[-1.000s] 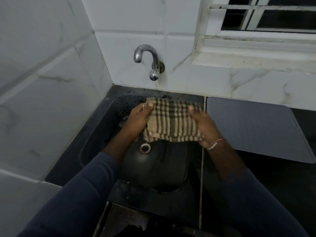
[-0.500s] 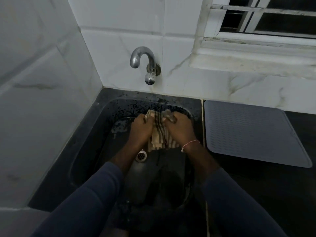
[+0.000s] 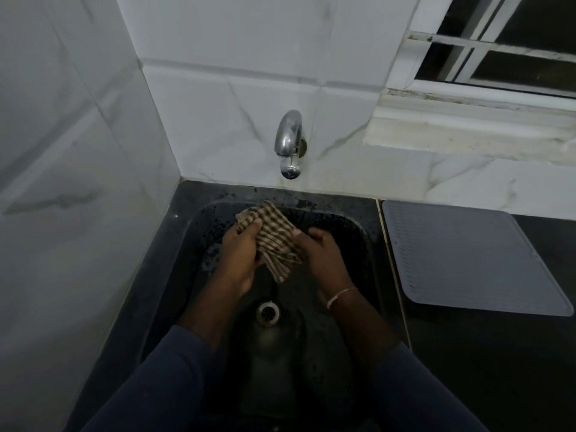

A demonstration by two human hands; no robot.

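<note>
checked cloth (image 3: pixel 276 244) x1 over sink (image 3: pixel 353 235) | L hand (image 3: pixel 240 258), R hand (image 3: pixel 324 260) both grip it | tap (image 3: pixel 288 141) x1, mat (image 3: pixel 467 257) x1

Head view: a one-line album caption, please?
Left hand and right hand grip a checked cloth over a dark sink below a wall tap.

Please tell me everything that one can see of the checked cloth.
The cloth is soft woven fabric, beige with dark brown checks. It is bunched into a narrow, slanted bundle, one end toward the wall, the other hanging toward the drain. It is held over the dark sink, below the tap. The left hand grips its left side, thumb on top; the right hand pinches its right edge.
</note>
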